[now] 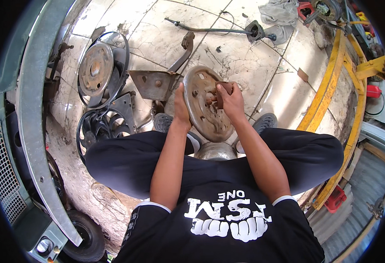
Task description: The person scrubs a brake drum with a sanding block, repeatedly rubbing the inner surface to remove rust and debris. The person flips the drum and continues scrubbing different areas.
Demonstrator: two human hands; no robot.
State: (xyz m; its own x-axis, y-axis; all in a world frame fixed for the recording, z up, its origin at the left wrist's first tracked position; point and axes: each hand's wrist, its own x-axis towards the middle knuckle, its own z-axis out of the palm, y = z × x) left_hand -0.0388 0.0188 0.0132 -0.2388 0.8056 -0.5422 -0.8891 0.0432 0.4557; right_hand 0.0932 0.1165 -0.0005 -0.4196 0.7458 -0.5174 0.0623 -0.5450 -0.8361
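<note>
A round, rusty brake backing plate [199, 111] stands tilted in front of me, above my lap. My left hand [181, 107] grips its left rim, with the fingers partly hidden behind it. Pinched in my right hand [233, 104] is a folded brown piece of sandpaper [219, 95], held against the plate's face near its upper right. Some of the right fingertips are hidden by the sheet. Under the plate, between my shoes, sits a shiny rounded metal piece [215, 151].
A rusty pedal bracket [154, 85], another round plate [96, 68] and a black fan [100, 129] lie to the left. Farther off is a long lever rod [214, 30]. A yellow metal frame [326, 85] stands at right, a vehicle's bumper [37, 109] at left.
</note>
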